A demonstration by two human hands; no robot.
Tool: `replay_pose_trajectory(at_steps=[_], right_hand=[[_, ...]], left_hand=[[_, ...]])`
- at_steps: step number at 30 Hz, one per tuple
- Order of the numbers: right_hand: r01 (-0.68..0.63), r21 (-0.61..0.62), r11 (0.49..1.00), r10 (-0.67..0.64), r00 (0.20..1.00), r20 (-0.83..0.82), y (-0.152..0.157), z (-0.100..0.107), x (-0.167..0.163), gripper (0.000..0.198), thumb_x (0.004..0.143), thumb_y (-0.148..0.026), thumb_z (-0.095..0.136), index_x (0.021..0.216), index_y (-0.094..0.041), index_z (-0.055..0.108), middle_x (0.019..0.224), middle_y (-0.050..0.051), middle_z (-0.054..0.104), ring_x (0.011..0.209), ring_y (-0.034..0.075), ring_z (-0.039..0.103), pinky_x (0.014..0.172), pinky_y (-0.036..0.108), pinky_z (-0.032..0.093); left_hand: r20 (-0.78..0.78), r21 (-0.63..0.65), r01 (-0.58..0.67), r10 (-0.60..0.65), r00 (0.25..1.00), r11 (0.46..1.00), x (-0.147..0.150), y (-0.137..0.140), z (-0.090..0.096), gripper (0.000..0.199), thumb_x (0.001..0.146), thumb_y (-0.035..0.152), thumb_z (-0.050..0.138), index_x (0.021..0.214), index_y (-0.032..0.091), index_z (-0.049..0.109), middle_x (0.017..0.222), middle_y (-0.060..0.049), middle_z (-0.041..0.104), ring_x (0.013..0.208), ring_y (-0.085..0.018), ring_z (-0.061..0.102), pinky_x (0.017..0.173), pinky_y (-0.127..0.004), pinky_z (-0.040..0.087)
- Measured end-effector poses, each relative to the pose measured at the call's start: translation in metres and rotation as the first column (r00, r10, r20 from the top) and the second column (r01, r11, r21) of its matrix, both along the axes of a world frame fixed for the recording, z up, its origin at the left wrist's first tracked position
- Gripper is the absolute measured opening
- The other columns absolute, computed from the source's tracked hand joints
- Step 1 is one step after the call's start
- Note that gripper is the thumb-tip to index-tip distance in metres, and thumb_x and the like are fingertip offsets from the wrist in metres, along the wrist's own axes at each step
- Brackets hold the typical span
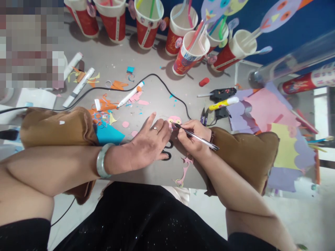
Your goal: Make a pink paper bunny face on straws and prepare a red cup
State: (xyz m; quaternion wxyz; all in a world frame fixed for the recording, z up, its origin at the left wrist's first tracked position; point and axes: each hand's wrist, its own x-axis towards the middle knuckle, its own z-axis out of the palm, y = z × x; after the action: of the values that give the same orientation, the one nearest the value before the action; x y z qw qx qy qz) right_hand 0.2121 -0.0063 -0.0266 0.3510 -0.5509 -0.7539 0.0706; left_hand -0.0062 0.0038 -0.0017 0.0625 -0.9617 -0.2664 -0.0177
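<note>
A small pink paper cutout (pixel 173 119) with two yellow round eyes lies on the grey table in front of me. My right hand (pixel 194 136) is closed around a pen (pixel 200 138) with a clear barrel, its dark tip at the eyes. My left hand (pixel 151 139) rests at the cutout's left edge, fingers bent lightly and thumb apart; whether the fingertips press on the paper is hidden. Under the left hand, black scissors handles (pixel 167 150) show partly. Two pink paper circles (pixel 125 124) lie to its left.
Red-and-white paper cups (pixel 186 54) with straws and paper faces line the back. A hot glue gun (pixel 222 96), a yellow marker (pixel 222 104) and paper sheets (pixel 269 104) are on the right. Orange scraps (pixel 104 103), white markers (pixel 78 87) and a black cable (pixel 104 89) spread leftward. Brown cushions (pixel 243 157) flank my arms.
</note>
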Motion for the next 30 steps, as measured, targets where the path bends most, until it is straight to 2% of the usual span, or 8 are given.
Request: replay_pose_trajectory(at_steps=[7, 16, 24, 30], right_hand=[[-0.010, 0.023, 1.000, 0.011, 1.000, -0.018, 0.000, 0.002, 0.000, 0.004, 0.089, -0.026, 0.064, 0.088, -0.024, 0.060, 0.074, -0.003, 0.073, 0.060, 0.015, 0.068, 0.057, 0.026, 0.052], [0.005, -0.018, 1.000, -0.005, 1.000, -0.003, 0.000, -0.001, 0.002, 0.009, 0.091, -0.033, 0.061, 0.087, -0.025, 0.061, 0.074, -0.001, 0.073, 0.060, 0.017, 0.068, 0.056, 0.029, 0.053], [-0.008, -0.014, 1.000, 0.008, 1.000, -0.013, 0.000, 0.001, 0.000, 0.006, 0.090, -0.030, 0.062, 0.088, -0.024, 0.061, 0.076, -0.001, 0.074, 0.063, 0.016, 0.070, 0.059, 0.027, 0.054], [0.008, -0.026, 1.000, -0.008, 1.000, -0.028, 0.000, 0.001, 0.000, 0.009, 0.090, -0.033, 0.061, 0.086, -0.025, 0.061, 0.076, 0.000, 0.074, 0.063, 0.017, 0.069, 0.059, 0.029, 0.055]], left_hand=[[0.011, -0.036, -0.024, 0.024, 1.000, 0.999, 0.001, -0.001, -0.004, 0.082, 0.093, 0.070, 0.058, 0.149, 0.010, 0.054, 0.145, -0.022, 0.056, 0.137, -0.037, 0.054, 0.129, -0.061, 0.025], [-0.008, 0.019, -0.003, 0.003, 1.000, 1.000, 0.000, 0.000, -0.001, 0.086, 0.094, 0.072, 0.054, 0.146, 0.004, 0.055, 0.143, -0.023, 0.057, 0.133, -0.036, 0.056, 0.131, -0.058, 0.027], [-0.054, -0.003, 0.001, -0.001, 0.999, 1.000, 0.001, 0.000, 0.005, 0.088, 0.096, 0.070, 0.053, 0.149, 0.000, 0.050, 0.147, -0.025, 0.055, 0.133, -0.038, 0.053, 0.129, -0.064, 0.026], [-0.043, 0.002, 0.000, 0.000, 0.999, 1.000, 0.001, 0.000, 0.005, 0.087, 0.096, 0.069, 0.054, 0.148, -0.001, 0.051, 0.145, -0.025, 0.057, 0.130, -0.038, 0.055, 0.124, -0.065, 0.033]])
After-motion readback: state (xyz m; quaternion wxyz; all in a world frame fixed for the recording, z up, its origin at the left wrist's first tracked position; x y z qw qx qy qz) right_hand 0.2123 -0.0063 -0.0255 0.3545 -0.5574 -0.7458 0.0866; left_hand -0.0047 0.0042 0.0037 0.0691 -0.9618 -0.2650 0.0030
